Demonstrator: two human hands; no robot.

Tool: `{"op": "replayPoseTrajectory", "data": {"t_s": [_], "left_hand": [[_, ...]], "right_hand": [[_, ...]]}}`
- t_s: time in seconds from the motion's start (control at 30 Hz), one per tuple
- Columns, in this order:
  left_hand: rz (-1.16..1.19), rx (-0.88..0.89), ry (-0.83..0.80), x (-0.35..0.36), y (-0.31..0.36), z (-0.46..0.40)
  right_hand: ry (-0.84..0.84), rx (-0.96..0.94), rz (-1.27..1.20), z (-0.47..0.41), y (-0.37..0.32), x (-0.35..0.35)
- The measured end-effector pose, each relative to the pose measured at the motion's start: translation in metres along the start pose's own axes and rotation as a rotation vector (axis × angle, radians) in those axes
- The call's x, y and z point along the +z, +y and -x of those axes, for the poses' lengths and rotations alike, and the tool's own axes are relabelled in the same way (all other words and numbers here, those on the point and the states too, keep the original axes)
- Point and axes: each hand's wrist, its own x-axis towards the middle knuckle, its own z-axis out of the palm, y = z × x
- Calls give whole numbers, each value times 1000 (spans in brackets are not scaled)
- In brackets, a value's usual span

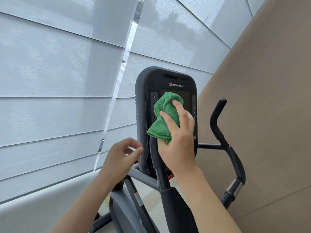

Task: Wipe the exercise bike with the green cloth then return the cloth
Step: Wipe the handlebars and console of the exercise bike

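The exercise bike's black console [175, 81] stands upright in the middle of the view, marked STAR TRAC. My right hand [180, 140] presses a bunched green cloth [165, 115] against the console's dark screen and left button column, hiding most of the screen. My left hand [121, 157] hovers just left of the console's lower side edge, fingers loosely curled, holding nothing. A black padded handlebar [170, 202] rises in front of the console's bottom, and a second curved handlebar [220, 132] stands to the right.
Pale window blinds [58, 81] fill the left and back. A beige wall [269, 106] runs close along the right of the bike. The grey frame [143, 178] and the bike's lower body sit below the console.
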Motion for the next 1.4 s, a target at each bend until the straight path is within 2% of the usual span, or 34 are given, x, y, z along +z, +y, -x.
{"op": "replayPoseTrajectory", "data": {"t_s": [0.13,0.33,0.43,0.53,0.6,0.67,0.9,1.1,1.17,1.27,1.33,1.4], "left_hand": [[8,11,8,-3,0,0],[10,-14,-1,-1,-3,1],[4,-17,0,-1,-3,2],[5,-23,6,-1,-4,2],[-8,-24,-4,1,-4,4],[-10,-24,-25,2,-4,5],[6,-4,-17,-5,1,7],[11,11,-11,-16,7,15],[9,3,0,-21,7,17],[14,12,24,-26,7,17],[15,13,30,-27,7,18],[20,13,28,-28,7,19]], "right_hand": [[-15,63,-115,0,-12,-1],[228,144,-142,-28,-11,5],[281,130,-203,-36,2,7],[313,87,-147,-27,7,16],[250,69,-105,-5,4,25],[118,53,-53,25,-1,33],[-319,152,-279,37,14,-3],[-561,199,-327,47,21,-39],[-440,131,-310,35,19,-47],[-119,27,-261,0,17,-48],[-68,29,-205,-15,12,-34],[-116,63,-77,-5,0,-8]]}}
